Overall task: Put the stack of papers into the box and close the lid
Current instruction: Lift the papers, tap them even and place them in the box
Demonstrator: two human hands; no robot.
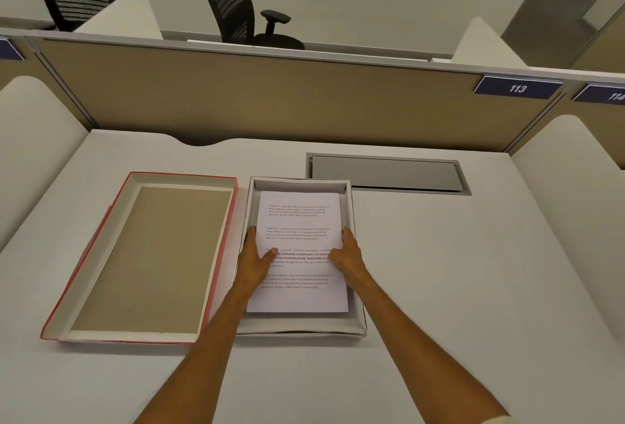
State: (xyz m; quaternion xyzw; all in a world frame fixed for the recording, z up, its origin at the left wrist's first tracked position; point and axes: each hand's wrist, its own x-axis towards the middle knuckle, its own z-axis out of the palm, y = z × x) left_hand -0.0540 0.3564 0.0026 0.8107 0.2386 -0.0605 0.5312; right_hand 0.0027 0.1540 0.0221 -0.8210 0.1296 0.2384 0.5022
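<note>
A shallow white box (304,327) sits open on the desk in front of me. Inside it lies the stack of white printed papers (299,220), slightly raised at its near end. My left hand (255,259) grips the stack's left edge, thumb on top of the page. My right hand (348,256) holds the right edge in the same way. The lid (148,254), red outside and brown cardboard inside, lies upside down on the desk just left of the box.
A grey metal cable hatch (385,173) is set into the desk behind the box. A tan partition (270,99) with number plates closes the far side; white dividers flank the desk. Black office chairs (236,1) stand beyond the partition.
</note>
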